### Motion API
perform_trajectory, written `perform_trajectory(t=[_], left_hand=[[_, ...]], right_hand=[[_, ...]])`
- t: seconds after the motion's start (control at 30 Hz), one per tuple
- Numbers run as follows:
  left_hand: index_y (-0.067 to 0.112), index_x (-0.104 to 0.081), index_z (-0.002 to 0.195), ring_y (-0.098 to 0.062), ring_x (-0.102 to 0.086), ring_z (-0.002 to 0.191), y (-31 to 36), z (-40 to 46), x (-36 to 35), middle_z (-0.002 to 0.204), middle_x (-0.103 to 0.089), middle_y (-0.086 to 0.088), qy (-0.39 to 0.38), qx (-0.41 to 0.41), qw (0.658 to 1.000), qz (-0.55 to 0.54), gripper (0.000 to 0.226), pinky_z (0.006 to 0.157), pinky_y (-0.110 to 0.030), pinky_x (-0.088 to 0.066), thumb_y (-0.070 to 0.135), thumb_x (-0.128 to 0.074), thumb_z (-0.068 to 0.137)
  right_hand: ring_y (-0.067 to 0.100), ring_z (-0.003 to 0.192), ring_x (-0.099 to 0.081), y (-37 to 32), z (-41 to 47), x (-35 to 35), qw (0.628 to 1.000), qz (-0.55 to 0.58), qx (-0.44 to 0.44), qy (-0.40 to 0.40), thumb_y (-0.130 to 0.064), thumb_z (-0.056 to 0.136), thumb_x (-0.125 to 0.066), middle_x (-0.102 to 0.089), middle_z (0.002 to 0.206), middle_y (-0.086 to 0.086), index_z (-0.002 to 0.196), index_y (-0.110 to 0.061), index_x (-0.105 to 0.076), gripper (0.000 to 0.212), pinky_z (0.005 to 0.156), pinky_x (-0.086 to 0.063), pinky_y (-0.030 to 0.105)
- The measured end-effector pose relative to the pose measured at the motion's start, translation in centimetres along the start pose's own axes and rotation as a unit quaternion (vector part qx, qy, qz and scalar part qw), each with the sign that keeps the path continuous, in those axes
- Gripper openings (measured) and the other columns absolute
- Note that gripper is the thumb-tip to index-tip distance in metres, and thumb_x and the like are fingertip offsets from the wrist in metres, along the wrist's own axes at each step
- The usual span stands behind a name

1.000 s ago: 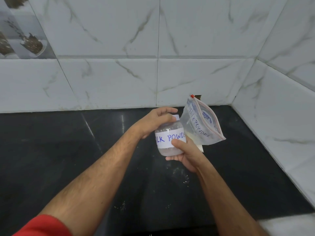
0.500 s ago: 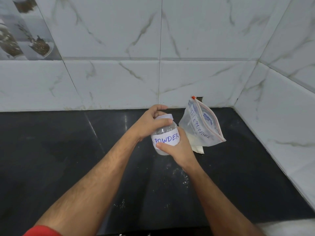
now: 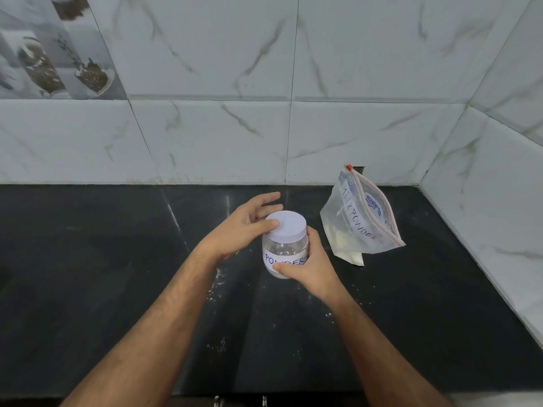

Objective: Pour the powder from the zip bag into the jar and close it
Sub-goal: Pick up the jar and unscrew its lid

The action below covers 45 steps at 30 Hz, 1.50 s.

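Observation:
A clear plastic jar (image 3: 283,255) with a white label reading POWDER stands on the black counter (image 3: 88,274), its pale lid (image 3: 288,227) on top. My right hand (image 3: 311,267) wraps around the jar's body from the right and front. My left hand (image 3: 246,227) is beside the lid on its left, thumb resting on the lid's edge, the other fingers spread behind it. The zip bag (image 3: 361,218), marked MILK POWDER, stands to the right near the corner, its red zip strip open at the top, a little pale powder at its bottom.
Marble-tiled walls (image 3: 293,127) close off the back and the right side. Specks of spilled powder (image 3: 217,284) dot the counter below the jar. The counter's front edge runs along the bottom of the view.
The jar has come down from mid-air and now rests on the counter. My left hand has loosened from over the lid, its fingers now spread, and the lid shows fully.

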<state>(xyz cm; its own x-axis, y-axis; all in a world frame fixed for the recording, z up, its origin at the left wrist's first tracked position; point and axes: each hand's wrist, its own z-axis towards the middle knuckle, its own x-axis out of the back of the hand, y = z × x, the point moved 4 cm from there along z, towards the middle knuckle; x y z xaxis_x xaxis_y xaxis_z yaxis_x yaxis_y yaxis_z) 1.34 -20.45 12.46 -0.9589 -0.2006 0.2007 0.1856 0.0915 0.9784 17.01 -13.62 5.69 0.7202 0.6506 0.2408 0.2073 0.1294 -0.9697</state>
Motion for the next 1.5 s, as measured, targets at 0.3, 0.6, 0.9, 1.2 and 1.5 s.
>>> perform_trajectory(t=[0.3, 0.6, 0.9, 1.2, 1.5], left_hand=[[0.026, -0.051, 0.138, -0.001, -0.063, 0.114, -0.6, -0.8, 0.2, 0.136, -0.058, 0.011, 0.049, -0.016, 0.997, 0.052, 0.066, 0.092, -0.020, -0.053, 0.012, -0.081, 0.080], [0.029, -0.048, 0.140, -0.008, -0.059, 0.124, -0.8, -1.0, 0.7, 0.139, -0.058, 0.009, 0.058, -0.005, 0.995, 0.075, 0.074, 0.103, -0.030, -0.050, 0.028, -0.083, 0.075], [0.034, -0.048, 0.141, -0.003, -0.055, 0.125, -0.2, -0.3, 0.6, 0.139, -0.056, 0.011, 0.060, -0.009, 0.991, 0.122, 0.083, 0.106, -0.032, -0.048, 0.028, -0.089, 0.068], [0.035, -0.044, 0.144, 0.000, -0.051, 0.127, 0.0, -0.5, 0.7, 0.142, -0.053, 0.016, 0.036, -0.012, 0.985, 0.168, 0.080, 0.108, -0.029, -0.043, 0.033, -0.085, 0.075], [0.034, -0.043, 0.145, -0.002, -0.050, 0.128, 1.0, 0.1, 1.3, 0.143, -0.052, 0.013, 0.048, -0.013, 0.979, 0.199, 0.085, 0.101, -0.020, -0.041, 0.032, -0.087, 0.073]], right_hand=[[0.013, 0.123, -0.054, 0.1, -0.1, -1.1, 0.999, -0.033, -0.003, -0.001, -0.020, 0.065, -0.092, -0.051, 0.136, -0.012, 0.143, -0.033, -0.032, 0.099, 0.103, -0.052, 0.031], [0.007, 0.117, -0.051, -0.6, 0.4, -1.0, 0.998, -0.054, -0.006, 0.011, -0.021, 0.069, -0.090, -0.044, 0.131, -0.018, 0.142, -0.035, -0.030, 0.095, 0.092, -0.046, 0.013], [0.006, 0.113, -0.055, -0.6, 0.4, -1.7, 0.999, -0.040, -0.001, 0.013, -0.023, 0.067, -0.091, -0.049, 0.129, -0.019, 0.136, -0.041, -0.032, 0.093, 0.086, -0.046, 0.009], [0.010, 0.118, -0.055, -0.8, 0.4, -1.4, 0.999, -0.041, 0.006, 0.017, -0.022, 0.064, -0.093, -0.051, 0.131, -0.015, 0.131, -0.044, -0.032, 0.092, 0.097, -0.052, 0.022], [0.004, 0.109, -0.055, -1.2, 0.6, -1.5, 0.999, -0.047, 0.009, 0.013, -0.024, 0.066, -0.092, -0.047, 0.122, -0.025, 0.129, -0.046, -0.029, 0.091, 0.086, -0.045, 0.007]])
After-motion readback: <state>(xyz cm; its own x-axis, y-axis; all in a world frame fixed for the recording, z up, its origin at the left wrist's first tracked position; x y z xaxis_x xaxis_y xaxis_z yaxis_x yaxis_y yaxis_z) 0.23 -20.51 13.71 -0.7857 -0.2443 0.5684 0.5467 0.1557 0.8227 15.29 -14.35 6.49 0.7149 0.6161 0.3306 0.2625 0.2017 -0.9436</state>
